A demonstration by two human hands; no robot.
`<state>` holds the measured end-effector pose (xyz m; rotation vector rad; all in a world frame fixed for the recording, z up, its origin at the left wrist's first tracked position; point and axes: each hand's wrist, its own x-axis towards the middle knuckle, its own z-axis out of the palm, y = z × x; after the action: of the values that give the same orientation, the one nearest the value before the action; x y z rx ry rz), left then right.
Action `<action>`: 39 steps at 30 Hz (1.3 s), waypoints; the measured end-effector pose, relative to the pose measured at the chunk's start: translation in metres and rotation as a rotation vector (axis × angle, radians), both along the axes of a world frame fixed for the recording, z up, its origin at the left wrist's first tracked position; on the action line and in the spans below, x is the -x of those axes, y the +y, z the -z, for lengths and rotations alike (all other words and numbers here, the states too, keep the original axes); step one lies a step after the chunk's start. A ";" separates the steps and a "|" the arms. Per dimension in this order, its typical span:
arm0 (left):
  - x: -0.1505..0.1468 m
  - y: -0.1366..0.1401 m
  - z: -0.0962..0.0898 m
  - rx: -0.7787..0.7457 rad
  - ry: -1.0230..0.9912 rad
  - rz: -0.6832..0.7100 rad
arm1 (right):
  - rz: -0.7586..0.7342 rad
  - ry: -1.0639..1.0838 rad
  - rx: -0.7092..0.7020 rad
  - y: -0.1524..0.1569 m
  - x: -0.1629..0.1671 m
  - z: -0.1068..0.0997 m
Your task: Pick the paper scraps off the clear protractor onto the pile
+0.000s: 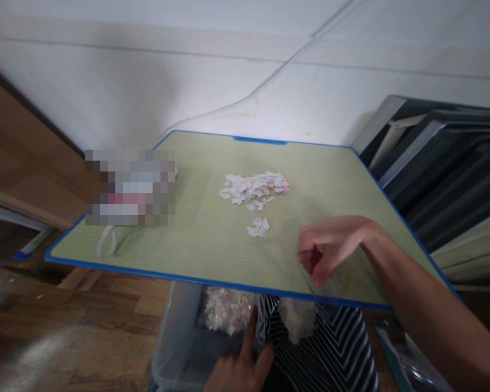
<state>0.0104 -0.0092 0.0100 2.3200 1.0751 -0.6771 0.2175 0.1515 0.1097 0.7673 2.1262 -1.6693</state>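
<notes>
My right hand (330, 242) is above the near right part of the green folding table (196, 234), fingers curled round a see-through plastic bag. The bag (330, 286) shows dark red at the grip and hangs by the table's edge. Pale pieces (298, 318) show below the edge over my lap; whether they lie inside the bag I cannot tell. My left hand (239, 367) is low beside a clear plastic bin (167, 348), index finger stretched out and thumb apart. In the bin lies a clear bag of paper bits (228, 310). A pile of small white and pinkish paper pieces (251, 188) lies mid-table, with a smaller cluster (258, 227) nearer me.
A blurred-out object (134, 190) with a white loop strap (106, 241) sits at the table's left. A cardboard box (28, 136) stands on the left, and dark flat panels (445, 158) lean on the right. A cable (265, 81) runs along the wall behind.
</notes>
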 end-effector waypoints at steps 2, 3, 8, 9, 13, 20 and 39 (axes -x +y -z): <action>0.000 0.000 -0.001 -0.003 0.004 -0.003 | 0.137 0.083 -0.089 0.003 -0.001 0.000; 0.000 0.000 -0.002 -0.006 0.006 -0.004 | 0.256 0.138 -0.154 0.005 -0.002 0.000; -0.002 0.003 -0.006 0.034 0.042 -0.008 | 0.769 0.292 -0.422 0.018 -0.003 0.010; -0.002 0.003 -0.006 0.044 0.042 -0.008 | 0.810 0.298 -0.445 0.020 -0.002 0.013; -0.001 0.003 -0.005 0.061 0.023 -0.012 | 0.838 0.306 -0.469 0.021 0.003 0.020; -0.001 0.005 -0.007 0.076 0.006 -0.023 | 0.752 0.243 -0.390 0.017 0.002 0.013; -0.001 0.004 -0.008 0.056 0.007 -0.003 | 0.794 0.119 -0.455 0.018 -0.011 0.001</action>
<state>0.0116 -0.0049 0.0179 2.2700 1.0493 -0.7053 0.2282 0.1692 0.1086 1.8845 2.5023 -1.5630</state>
